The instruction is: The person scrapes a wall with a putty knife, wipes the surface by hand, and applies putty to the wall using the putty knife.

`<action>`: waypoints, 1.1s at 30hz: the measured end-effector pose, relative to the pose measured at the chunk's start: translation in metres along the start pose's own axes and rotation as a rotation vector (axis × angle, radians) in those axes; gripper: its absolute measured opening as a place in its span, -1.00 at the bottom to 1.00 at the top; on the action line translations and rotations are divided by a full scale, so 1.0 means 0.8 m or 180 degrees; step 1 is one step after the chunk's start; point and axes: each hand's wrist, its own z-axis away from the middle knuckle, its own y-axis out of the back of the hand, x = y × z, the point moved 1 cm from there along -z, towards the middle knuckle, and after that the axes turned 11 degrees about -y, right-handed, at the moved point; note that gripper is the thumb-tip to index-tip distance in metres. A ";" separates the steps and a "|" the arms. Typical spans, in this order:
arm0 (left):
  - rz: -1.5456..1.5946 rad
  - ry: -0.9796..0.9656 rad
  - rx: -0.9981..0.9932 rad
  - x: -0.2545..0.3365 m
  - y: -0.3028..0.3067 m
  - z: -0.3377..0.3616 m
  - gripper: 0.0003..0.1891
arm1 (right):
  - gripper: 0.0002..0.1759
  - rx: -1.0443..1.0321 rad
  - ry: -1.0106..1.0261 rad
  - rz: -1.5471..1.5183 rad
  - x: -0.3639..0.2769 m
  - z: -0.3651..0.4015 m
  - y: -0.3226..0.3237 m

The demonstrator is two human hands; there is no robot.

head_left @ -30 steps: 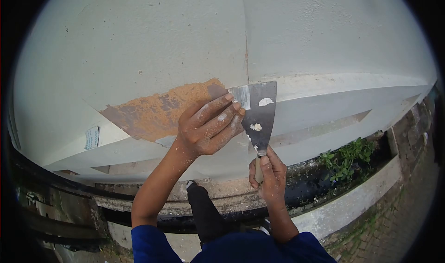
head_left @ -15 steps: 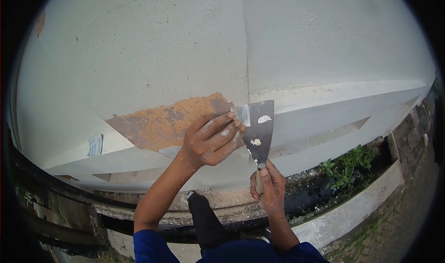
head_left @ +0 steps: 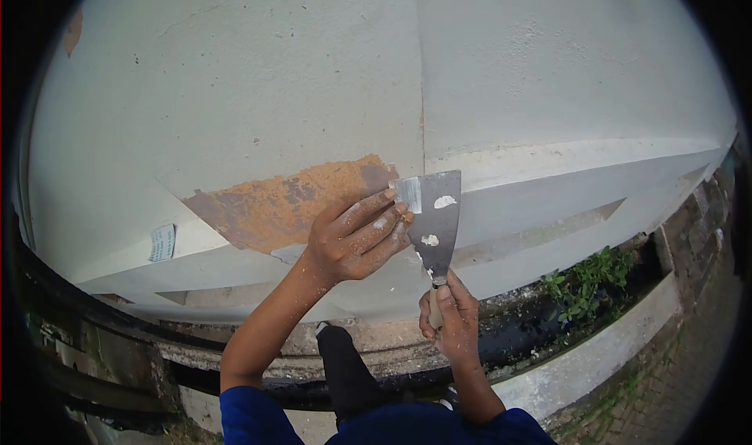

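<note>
A wide metal putty knife (head_left: 440,229) with white blobs on its blade stands upright, its light handle gripped by my right hand (head_left: 456,316). My left hand (head_left: 356,237), dusted white, is closed at the blade's left side, its fingertips on a small grey, white-streaked scraper blade (head_left: 407,193) that touches the larger blade. Behind the left hand, the white wall (head_left: 298,85) has a bare orange-brown patch (head_left: 290,202) where the paint is gone. A vertical crack runs up the wall above the blades.
A small blue-white paper (head_left: 162,243) sticks to the wall at left. Below the wall runs a dark channel (head_left: 509,337) with a green plant (head_left: 591,284) at right and a concrete curb (head_left: 595,355). My dark-clad leg (head_left: 348,370) is at the bottom.
The view has shifted slightly, and the wall patch appears a little further right. Both hands keep their grips, with the putty knife a touch further left in view.
</note>
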 end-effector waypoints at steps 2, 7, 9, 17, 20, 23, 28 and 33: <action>-0.0078 -0.0030 0.0040 -0.004 0.004 -0.001 -0.83 | -0.56 -0.0048 0.0012 0.0028 -0.005 -0.005 -0.003; -0.0061 0.0039 0.0006 -0.008 0.012 -0.011 -0.74 | -0.57 0.0005 0.0046 0.0106 -0.005 -0.003 -0.009; 0.0066 -0.0105 -0.0023 0.004 -0.002 0.005 -0.73 | -0.57 0.0021 -0.0018 0.0096 0.004 0.000 -0.003; 0.0083 0.0093 0.0087 -0.005 0.004 -0.002 -0.81 | -0.56 0.0075 -0.0007 -0.0032 0.004 0.001 -0.007; -0.0008 0.0021 0.0010 0.003 -0.004 0.011 -0.90 | -0.55 0.0130 -0.0061 0.0059 0.011 -0.003 0.001; -0.0201 0.0213 0.0123 -0.010 0.013 -0.016 -0.89 | -0.55 0.0081 0.0100 0.0142 -0.016 -0.013 -0.015; 0.0058 0.0239 0.0026 0.006 0.000 0.002 -0.72 | -0.56 0.0098 -0.0100 -0.0013 -0.001 -0.004 -0.007; 0.0532 0.0766 -0.0241 -0.008 0.019 -0.026 -0.65 | -0.56 0.0319 0.0308 0.0183 -0.024 -0.003 -0.005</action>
